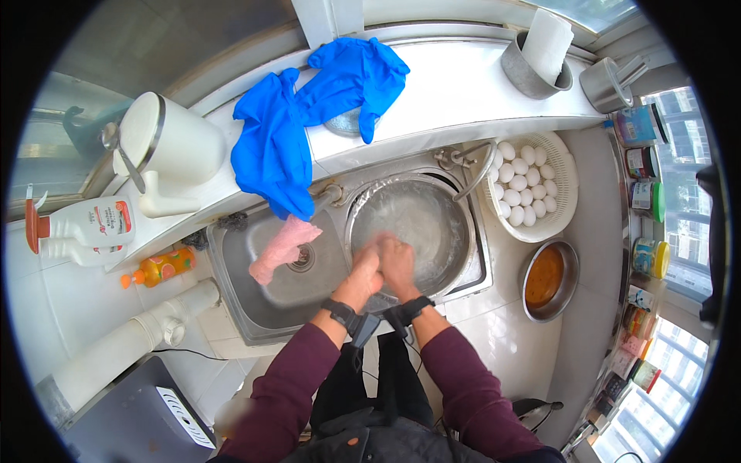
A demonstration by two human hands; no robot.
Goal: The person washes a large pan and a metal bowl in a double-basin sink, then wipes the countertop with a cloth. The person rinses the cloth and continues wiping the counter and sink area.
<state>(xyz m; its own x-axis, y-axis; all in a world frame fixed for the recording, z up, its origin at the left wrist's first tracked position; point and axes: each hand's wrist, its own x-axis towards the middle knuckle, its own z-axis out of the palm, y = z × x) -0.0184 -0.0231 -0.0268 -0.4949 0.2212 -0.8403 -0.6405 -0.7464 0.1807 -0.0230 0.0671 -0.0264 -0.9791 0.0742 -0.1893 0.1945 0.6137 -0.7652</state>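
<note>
My left hand [365,269] and my right hand [397,260] touch each other above a large round metal basin [440,231] of water in the right sink bowl. Motion blurs the fingers, and whether anything is between them cannot be seen. A curved metal faucet [489,168] reaches over the basin's right edge. In the left sink bowl [272,312], a pink cloth [283,249] lies by the drain. Blue rubber gloves [272,144] drape over the ledge, one hanging down to the sink.
Right of the sink stand a white plastic basket [570,197] of eggs and a metal bowl [573,272] of orange-brown liquid. At left are an orange pump bottle [168,267], a spray bottle [92,223], a white lidded container [185,139] and a thick white pipe [116,341]. Jars line the right window.
</note>
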